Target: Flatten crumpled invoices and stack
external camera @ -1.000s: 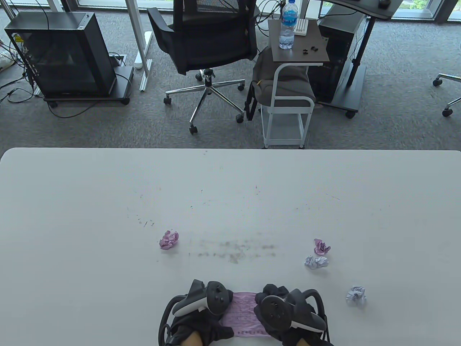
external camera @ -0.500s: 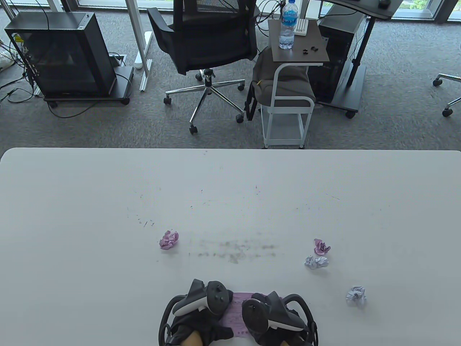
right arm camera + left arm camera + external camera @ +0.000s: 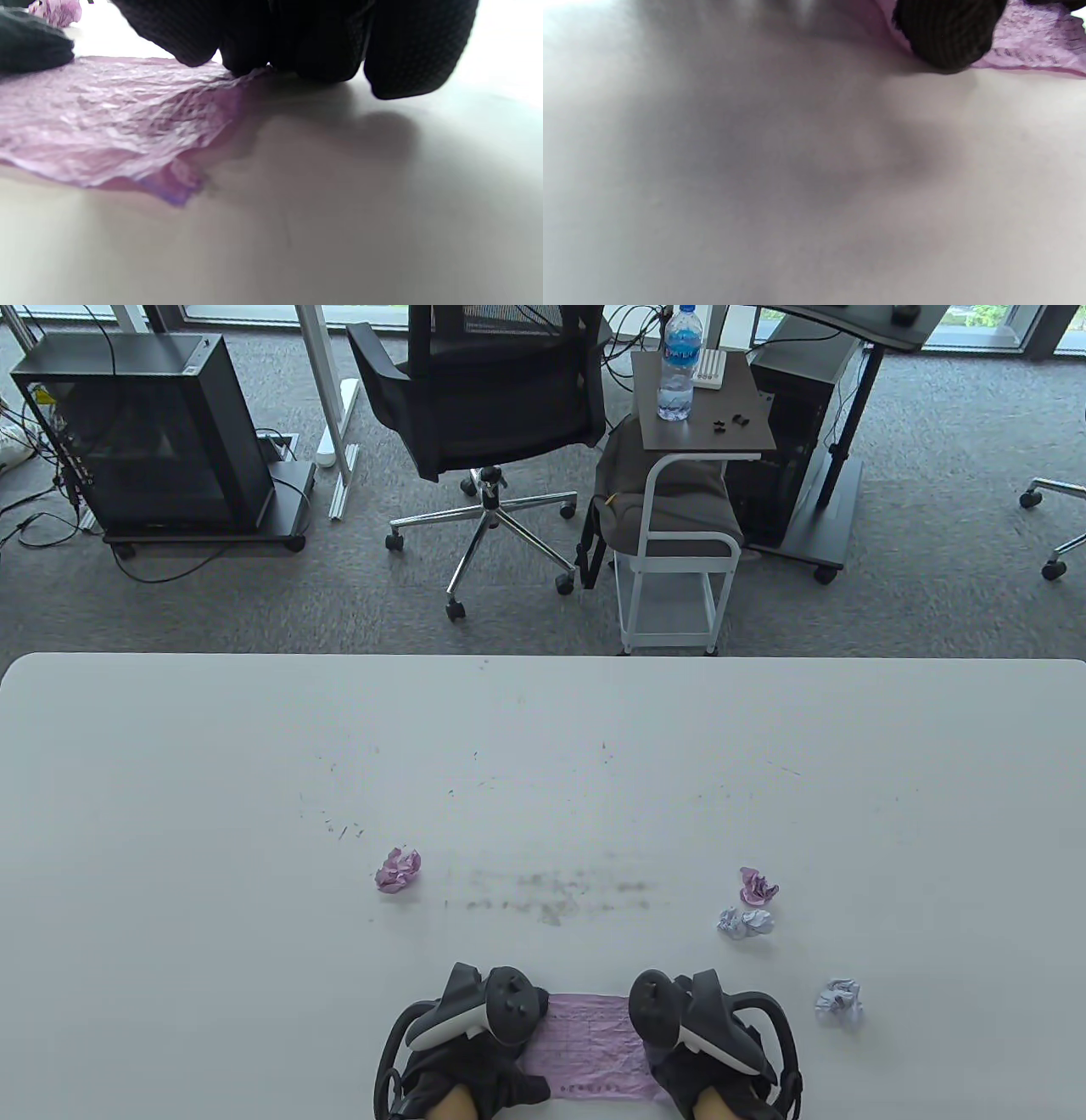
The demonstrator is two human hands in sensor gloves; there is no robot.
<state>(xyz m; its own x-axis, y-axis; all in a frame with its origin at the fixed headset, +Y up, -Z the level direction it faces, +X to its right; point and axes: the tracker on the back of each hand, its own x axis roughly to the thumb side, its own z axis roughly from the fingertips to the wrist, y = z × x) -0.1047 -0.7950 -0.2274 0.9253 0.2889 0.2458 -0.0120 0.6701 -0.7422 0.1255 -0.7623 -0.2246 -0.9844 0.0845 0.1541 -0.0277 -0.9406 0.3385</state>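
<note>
Both hands press the pink invoice [image 3: 590,1044] flat on the bench [image 3: 254,780]. Left hand [image 3: 475,1027] at nine o'clock, right hand [image 3: 704,1027] at three; neither grip's curl is visible.

The white desk [image 3: 212,780] carries 1 flattened pink invoice [image 3: 590,1045] at its near edge, with grey smudges [image 3: 556,895] beyond it. 2 pink paper balls [image 3: 398,870] [image 3: 757,886] and 2 white ones [image 3: 745,922] [image 3: 839,999] lie scattered around.
</note>
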